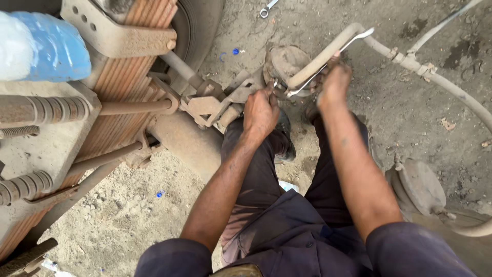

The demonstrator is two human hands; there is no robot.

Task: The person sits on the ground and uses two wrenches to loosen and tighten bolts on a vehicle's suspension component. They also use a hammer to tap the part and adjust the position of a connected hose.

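The left hand (260,112) is seen with its fingers curled shut, the knuckles turned upward, and it is pressed against the dusty round brake chamber (285,63) where that part meets the metal bracket (212,105). What lies inside the closed fingers cannot be told, since it is hidden by the back of the hand.

The right hand (334,84) is closed around the shaft of a bright spanner (328,61), which is held tilted, its upper end showing just beside the bend of the thick rubber hose (328,51) and its lower end lying at the base of the chamber, close to the left fingertips. The hose is touched or nearly touched by the right hand; the exact contact is blurred.

The chamber is located on the dirt ground (400,102), ahead of the person's knees and between both hands. To the left, a stack of rusty leaf springs (120,97) and a tyre (200,25) are seen. A second round chamber (417,187) lies by the right forearm, and another spanner (266,9) lies on the ground well apart, at the top.
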